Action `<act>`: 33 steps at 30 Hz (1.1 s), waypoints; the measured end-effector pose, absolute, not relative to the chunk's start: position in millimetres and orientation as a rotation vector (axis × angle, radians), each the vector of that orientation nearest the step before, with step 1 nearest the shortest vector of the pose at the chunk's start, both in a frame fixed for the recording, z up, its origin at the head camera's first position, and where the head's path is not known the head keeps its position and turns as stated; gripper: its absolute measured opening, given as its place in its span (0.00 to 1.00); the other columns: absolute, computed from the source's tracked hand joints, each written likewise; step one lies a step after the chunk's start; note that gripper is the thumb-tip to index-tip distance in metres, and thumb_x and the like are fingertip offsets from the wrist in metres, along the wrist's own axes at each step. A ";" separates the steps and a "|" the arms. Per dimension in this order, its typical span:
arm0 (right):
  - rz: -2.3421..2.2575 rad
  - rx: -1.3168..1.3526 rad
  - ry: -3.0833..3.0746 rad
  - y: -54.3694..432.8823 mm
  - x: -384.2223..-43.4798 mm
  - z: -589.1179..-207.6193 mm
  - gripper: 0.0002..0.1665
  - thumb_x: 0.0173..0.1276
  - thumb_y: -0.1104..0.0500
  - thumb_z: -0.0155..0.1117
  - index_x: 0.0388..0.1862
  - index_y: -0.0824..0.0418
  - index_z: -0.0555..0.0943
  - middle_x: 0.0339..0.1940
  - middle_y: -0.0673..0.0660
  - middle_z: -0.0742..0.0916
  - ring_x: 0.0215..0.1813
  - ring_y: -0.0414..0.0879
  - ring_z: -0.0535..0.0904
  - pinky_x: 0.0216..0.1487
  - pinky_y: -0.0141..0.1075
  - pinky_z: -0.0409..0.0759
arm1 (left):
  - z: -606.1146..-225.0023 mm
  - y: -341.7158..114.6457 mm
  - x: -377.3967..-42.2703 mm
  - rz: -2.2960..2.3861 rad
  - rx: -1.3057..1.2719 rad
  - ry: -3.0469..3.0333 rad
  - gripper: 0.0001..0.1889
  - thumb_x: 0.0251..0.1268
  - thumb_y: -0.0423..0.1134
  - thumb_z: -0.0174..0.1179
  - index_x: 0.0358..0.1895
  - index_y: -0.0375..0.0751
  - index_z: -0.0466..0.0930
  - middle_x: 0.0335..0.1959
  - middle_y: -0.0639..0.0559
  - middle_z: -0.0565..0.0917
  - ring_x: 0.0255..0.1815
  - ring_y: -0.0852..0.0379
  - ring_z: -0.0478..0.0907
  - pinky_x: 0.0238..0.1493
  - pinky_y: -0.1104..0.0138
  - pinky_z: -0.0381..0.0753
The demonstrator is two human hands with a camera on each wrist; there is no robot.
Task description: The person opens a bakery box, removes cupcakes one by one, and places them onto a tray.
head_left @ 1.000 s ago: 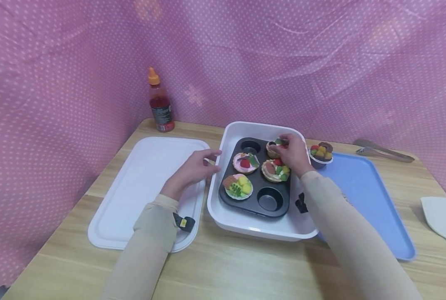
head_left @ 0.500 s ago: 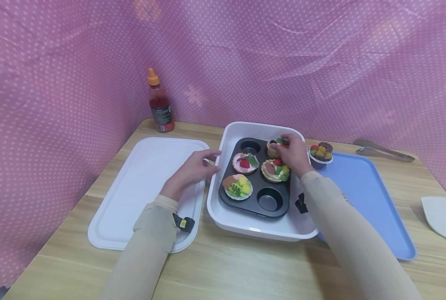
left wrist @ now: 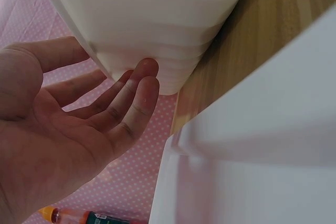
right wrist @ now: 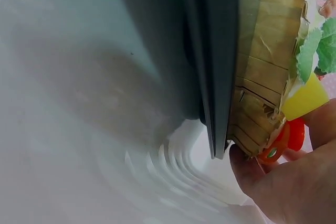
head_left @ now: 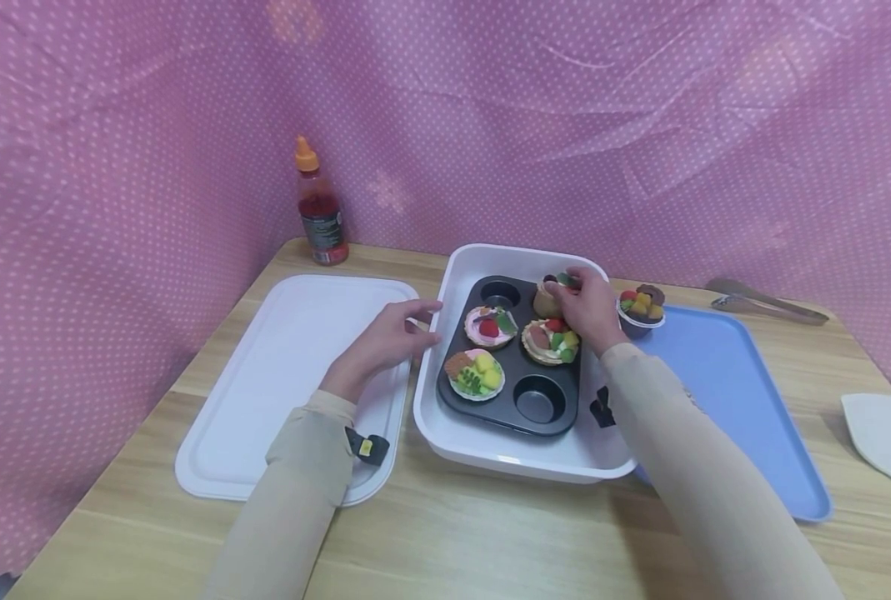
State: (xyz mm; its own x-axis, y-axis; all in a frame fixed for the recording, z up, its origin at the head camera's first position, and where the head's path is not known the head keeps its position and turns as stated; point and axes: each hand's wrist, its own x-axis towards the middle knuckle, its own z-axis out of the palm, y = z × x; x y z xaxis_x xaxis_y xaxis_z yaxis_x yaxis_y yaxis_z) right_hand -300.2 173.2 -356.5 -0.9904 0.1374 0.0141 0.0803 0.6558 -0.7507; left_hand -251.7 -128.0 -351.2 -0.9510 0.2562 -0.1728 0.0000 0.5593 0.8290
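Note:
My right hand (head_left: 590,307) pinches a fruit-topped cupcake (head_left: 547,298) in a tan wrapper, at the back right cup of the dark muffin pan (head_left: 504,417). In the right wrist view, that cupcake (right wrist: 254,127) sits at the pan's edge with my thumb at its side. Fingers hide part of its topping. The pan lies inside a white tub (head_left: 516,461). Fingertips of my left hand (head_left: 385,340) rest against the tub's left rim, loosely bent. Three other topped cupcakes stand in the pan: a pink one (head_left: 490,327), a yellow-green one (head_left: 475,375) and a strawberry one (head_left: 549,342).
A white tray (head_left: 265,383) lies left of the tub. To the right is a blue tray (head_left: 738,408) with a chocolate cupcake (head_left: 640,311) by its back left corner. Tongs (head_left: 768,302), a white spatula (head_left: 883,433) and a sauce bottle (head_left: 321,217) are around the edges.
The cupcake in my right hand has risen and tilted slightly, so more of its wrapper shows. My left hand stays in place at the tub's rim.

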 end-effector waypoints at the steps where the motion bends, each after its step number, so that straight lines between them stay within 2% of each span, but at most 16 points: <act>1: 1.270 -0.188 -2.790 173.2 -300.1 -356.4 0.38 0.75 0.45 0.61 0.74 0.64 0.66 0.71 0.67 0.75 0.68 0.60 0.75 0.68 0.53 0.76 | -350.9 -127.9 -251.6 1.340 0.212 2.523 0.29 0.69 0.40 0.64 0.72 0.52 0.71 0.64 0.45 0.77 0.58 0.48 0.78 0.51 0.59 0.82; 9: 1.284 -0.194 -2.745 172.9 -298.7 -354.8 0.36 0.74 0.45 0.62 0.74 0.60 0.69 0.71 0.65 0.76 0.67 0.60 0.75 0.68 0.53 0.77 | -350.3 -128.2 -251.4 1.341 0.212 2.522 0.29 0.69 0.40 0.64 0.72 0.52 0.71 0.65 0.45 0.77 0.59 0.47 0.77 0.53 0.59 0.81; 17: 1.303 -0.196 -2.715 173.5 -296.8 -351.5 0.39 0.74 0.44 0.62 0.76 0.61 0.66 0.71 0.65 0.76 0.70 0.59 0.74 0.69 0.52 0.75 | -350.8 -128.0 -251.4 1.333 0.204 2.525 0.29 0.69 0.41 0.64 0.72 0.53 0.71 0.65 0.45 0.76 0.60 0.47 0.76 0.55 0.57 0.81; 26: 1.376 -0.217 -2.643 177.5 -293.1 -347.2 0.40 0.71 0.42 0.64 0.76 0.57 0.68 0.69 0.64 0.77 0.66 0.57 0.75 0.67 0.50 0.78 | -350.7 -127.2 -251.2 1.324 0.190 2.534 0.29 0.69 0.41 0.64 0.72 0.53 0.71 0.65 0.45 0.76 0.60 0.47 0.76 0.55 0.57 0.81; 33: 1.383 -0.187 -2.605 191.4 -286.0 -346.4 0.41 0.71 0.40 0.63 0.77 0.55 0.67 0.72 0.62 0.76 0.71 0.57 0.73 0.66 0.50 0.79 | -351.6 -127.1 -252.1 1.326 0.195 2.536 0.29 0.69 0.41 0.64 0.72 0.53 0.71 0.65 0.45 0.77 0.60 0.47 0.77 0.55 0.58 0.82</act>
State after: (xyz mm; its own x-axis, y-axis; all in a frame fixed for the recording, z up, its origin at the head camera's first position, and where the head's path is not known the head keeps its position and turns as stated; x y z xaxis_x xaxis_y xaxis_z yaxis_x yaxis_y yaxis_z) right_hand -286.0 191.4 -346.4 -0.9748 0.1973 0.1042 0.0243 0.5580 -0.8295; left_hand -252.1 -127.1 -351.6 -0.9538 0.2429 -0.1767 -0.0066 0.5712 0.8208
